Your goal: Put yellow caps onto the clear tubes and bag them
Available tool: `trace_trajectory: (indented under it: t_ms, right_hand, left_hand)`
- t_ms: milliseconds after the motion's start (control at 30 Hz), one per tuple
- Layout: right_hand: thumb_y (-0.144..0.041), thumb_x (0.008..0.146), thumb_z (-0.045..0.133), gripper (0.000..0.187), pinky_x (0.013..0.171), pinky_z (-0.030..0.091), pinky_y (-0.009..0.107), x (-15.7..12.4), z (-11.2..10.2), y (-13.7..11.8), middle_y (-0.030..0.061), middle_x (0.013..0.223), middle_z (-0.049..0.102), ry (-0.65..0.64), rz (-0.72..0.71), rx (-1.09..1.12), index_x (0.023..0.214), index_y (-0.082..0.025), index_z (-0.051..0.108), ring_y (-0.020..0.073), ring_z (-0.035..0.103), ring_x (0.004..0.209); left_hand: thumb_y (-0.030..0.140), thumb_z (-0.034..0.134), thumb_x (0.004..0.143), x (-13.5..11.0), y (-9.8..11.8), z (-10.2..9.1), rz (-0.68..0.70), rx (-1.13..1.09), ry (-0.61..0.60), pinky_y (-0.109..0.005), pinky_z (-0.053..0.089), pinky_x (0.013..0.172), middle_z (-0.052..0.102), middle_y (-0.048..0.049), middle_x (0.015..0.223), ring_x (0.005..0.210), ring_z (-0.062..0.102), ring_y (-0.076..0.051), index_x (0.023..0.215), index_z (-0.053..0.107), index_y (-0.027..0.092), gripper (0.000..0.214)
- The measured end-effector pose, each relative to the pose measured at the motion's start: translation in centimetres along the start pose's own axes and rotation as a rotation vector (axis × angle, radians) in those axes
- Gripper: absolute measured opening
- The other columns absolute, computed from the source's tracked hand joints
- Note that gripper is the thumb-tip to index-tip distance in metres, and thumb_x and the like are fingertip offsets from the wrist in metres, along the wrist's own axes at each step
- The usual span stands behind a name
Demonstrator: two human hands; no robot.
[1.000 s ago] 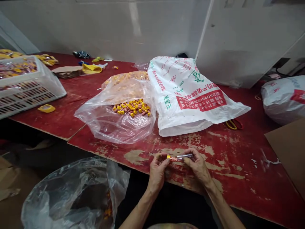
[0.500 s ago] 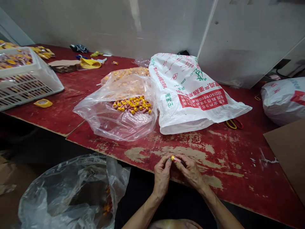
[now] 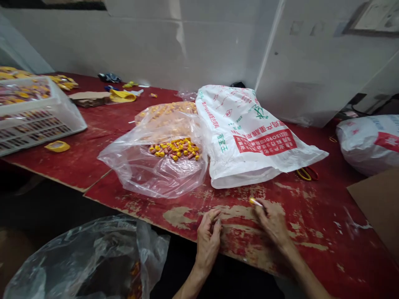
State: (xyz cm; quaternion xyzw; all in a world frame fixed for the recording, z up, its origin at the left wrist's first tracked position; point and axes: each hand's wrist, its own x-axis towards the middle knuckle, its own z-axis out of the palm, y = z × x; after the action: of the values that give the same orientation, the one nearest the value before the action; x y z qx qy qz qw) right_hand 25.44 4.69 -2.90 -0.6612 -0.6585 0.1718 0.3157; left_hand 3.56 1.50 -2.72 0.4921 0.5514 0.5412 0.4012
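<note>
My right hand (image 3: 273, 219) rests on the worn red table (image 3: 311, 224) and pinches a small tube with a yellow cap (image 3: 254, 202) that sticks out past the fingers. My left hand (image 3: 208, 237) lies at the table's front edge, fingers curled together, with nothing visible in it. Beyond the hands, a clear plastic bag (image 3: 156, 170) lies open with several small yellow-capped pieces (image 3: 175, 149) inside. To its right lies a white printed sack (image 3: 249, 133).
A white slotted crate (image 3: 37, 120) full of packets stands at the far left, with a yellow lid (image 3: 57, 145) in front of it. Scissors (image 3: 307, 173) poke out beside the sack. Another white sack (image 3: 370, 141) and cardboard (image 3: 380, 207) are at right. A clear bag (image 3: 77, 261) hangs below the table.
My hands held the tube together at the table's edge; now they have parted. The right hand has carried the tube right and forward, the left stays near the edge.
</note>
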Motion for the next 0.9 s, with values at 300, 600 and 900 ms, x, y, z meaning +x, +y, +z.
trace_trajectory:
  t_ms: [300, 600, 900]
  right_hand:
    - [-0.039, 0.092, 0.025, 0.046, 0.072, 0.041, 0.038, 2.2, -0.6, 7.2, 0.0157, 0.108, 0.061, 0.322, -0.252, -0.705, 0.108, -0.012, 0.058, 0.0281, 0.055, 0.089]
    - [-0.028, 0.089, 0.044, 0.028, 0.073, 0.04, 0.037, 11.9, 4.1, 1.6, 0.0135, 0.096, 0.065, 0.118, -0.186, -0.74, 0.097, -0.014, 0.066, 0.0283, 0.057, 0.088]
    - [-0.017, 0.085, 0.048, 0.023, 0.078, 0.045, 0.034, 14.9, 4.7, 2.0, 0.0141, 0.091, 0.069, 0.083, -0.177, -0.681, 0.085, -0.012, 0.071, 0.0275, 0.062, 0.089]
  left_hand:
    - [0.016, 0.042, 0.085, 12.8, 0.3, -7.6, 0.252, 0.707, 0.342, -0.033, 0.048, 0.084, 0.064, -0.0084, 0.094, 0.09, 0.06, -0.02, 0.095, 0.063, 0.016, 0.023]
    - [0.004, 0.044, 0.074, 25.1, -1.8, -9.9, 0.176, 0.918, 0.292, -0.039, 0.045, 0.082, 0.061, -0.0145, 0.092, 0.093, 0.058, -0.028, 0.073, 0.064, 0.015, 0.023]
    - [0.01, 0.048, 0.071, 21.1, -1.8, -10.8, 0.281, 0.753, 0.346, -0.034, 0.05, 0.075, 0.062, -0.0062, 0.082, 0.078, 0.06, -0.02, 0.082, 0.06, 0.019, 0.019]
